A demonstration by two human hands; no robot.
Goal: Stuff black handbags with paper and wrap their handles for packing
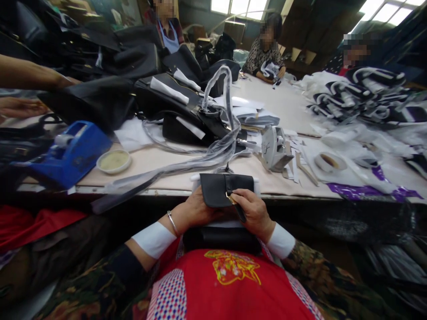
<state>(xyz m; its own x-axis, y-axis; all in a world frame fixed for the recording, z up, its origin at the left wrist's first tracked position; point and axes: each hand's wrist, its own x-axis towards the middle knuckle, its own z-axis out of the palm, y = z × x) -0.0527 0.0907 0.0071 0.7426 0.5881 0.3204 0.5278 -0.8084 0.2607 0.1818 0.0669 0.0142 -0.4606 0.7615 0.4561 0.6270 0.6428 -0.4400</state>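
A small black leather purse (222,189) with a gold clasp rests at the near edge of the table, in front of my lap. My left hand (196,209) grips its lower left side, fingers curled under it. My right hand (251,209) pinches a dark strap or tab at the gold clasp, fingers closed. A second black piece (222,240) lies on my lap below both hands. A long strap wrapped in clear plastic (187,164) trails across the table just beyond the purse.
A blue tape dispenser (71,153) and a small white dish (114,161) stand at left. Black handbags (173,102) pile up behind. A white tape roll (328,161), paper scraps and purple plastic lie at right. Three other people sit at the far side; another person's arm (33,78) reaches in at left.
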